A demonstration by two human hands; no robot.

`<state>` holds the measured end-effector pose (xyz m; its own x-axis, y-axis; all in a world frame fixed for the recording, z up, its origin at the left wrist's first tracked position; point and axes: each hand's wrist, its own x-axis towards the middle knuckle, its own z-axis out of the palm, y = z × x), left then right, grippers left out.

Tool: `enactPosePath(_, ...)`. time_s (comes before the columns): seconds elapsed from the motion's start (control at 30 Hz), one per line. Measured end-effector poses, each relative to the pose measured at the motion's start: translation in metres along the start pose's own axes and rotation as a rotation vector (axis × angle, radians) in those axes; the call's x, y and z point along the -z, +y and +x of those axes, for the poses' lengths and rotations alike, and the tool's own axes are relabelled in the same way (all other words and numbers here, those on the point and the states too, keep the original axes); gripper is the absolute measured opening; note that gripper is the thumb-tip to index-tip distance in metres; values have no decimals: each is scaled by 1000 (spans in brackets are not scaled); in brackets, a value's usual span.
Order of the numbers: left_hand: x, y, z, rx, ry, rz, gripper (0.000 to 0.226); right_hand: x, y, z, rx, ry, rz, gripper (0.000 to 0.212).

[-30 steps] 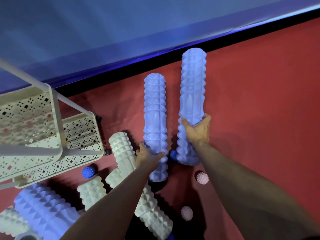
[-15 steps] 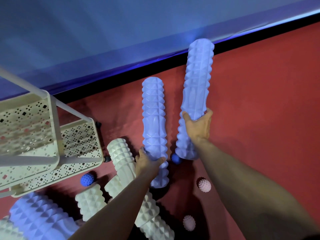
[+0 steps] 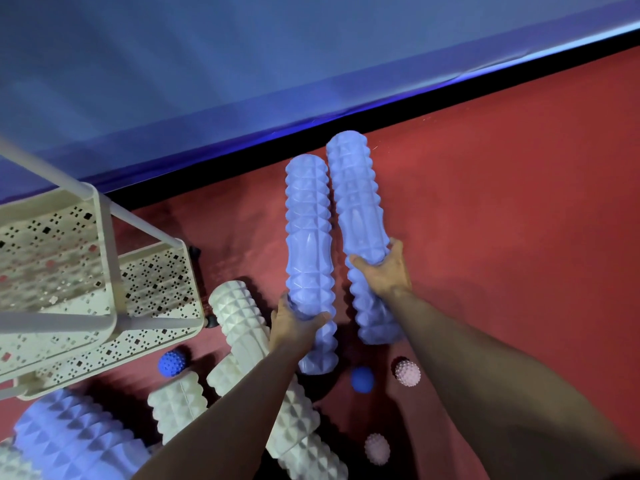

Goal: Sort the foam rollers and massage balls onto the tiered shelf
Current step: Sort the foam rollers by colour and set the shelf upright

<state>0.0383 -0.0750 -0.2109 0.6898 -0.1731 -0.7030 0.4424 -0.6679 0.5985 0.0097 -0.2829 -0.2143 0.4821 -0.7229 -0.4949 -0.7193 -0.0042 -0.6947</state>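
Note:
My left hand [image 3: 294, 325] grips a long blue foam roller [image 3: 308, 237] near its lower end. Beside it, my right hand [image 3: 382, 271] grips a second long blue foam roller [image 3: 356, 209] around its middle. Both rollers point away from me, side by side over the red floor. The cream perforated tiered shelf [image 3: 104, 306] stands at the left. A long white roller [image 3: 242, 327] lies below my left arm, with a short white roller [image 3: 178, 407] and a thick blue roller [image 3: 72, 438] nearer the bottom left.
Spiky balls lie on the floor: a blue ball [image 3: 171, 363] by the shelf, a smooth-looking blue ball [image 3: 362, 379], a pink ball [image 3: 408, 373] and another pink ball [image 3: 376, 448]. A blue wall with a black skirting [image 3: 242, 161] runs behind.
Both hands have brought the two blue rollers closer together and nearer to me; the right roller swung left until it lies almost parallel to the left one.

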Motion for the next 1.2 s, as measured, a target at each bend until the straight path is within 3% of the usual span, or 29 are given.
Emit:
enactPosePath(0.13,-2,1,3,5,-25,-64,106,-4,9,-2,-56,-78,-19,108)
enactPosePath(0.27,-12,4,2,7,-23,-119,90,0,20,-5,-91,-150,-28,120)
enactPosePath(0.33,-17,8,-2,-12,-27,-104,81,5,29,-11,-59,-192,-40,120)
enactPosePath(0.57,-23,2,-6,0,-45,-32,95,17,42,-30,-56,-345,-39,109)
enactPosePath(0.87,-13,-1,-6,38,-109,49,92,15,40,-45,-95,-355,-115,105)
enactPosePath(1.0,-12,1,-9,94,-74,141,104,9,40,-47,-99,-349,-120,108)
enactPosePath(1.2,-4,-9,-26,-29,-19,168,76,-6,36,-59,-102,-259,-247,110)
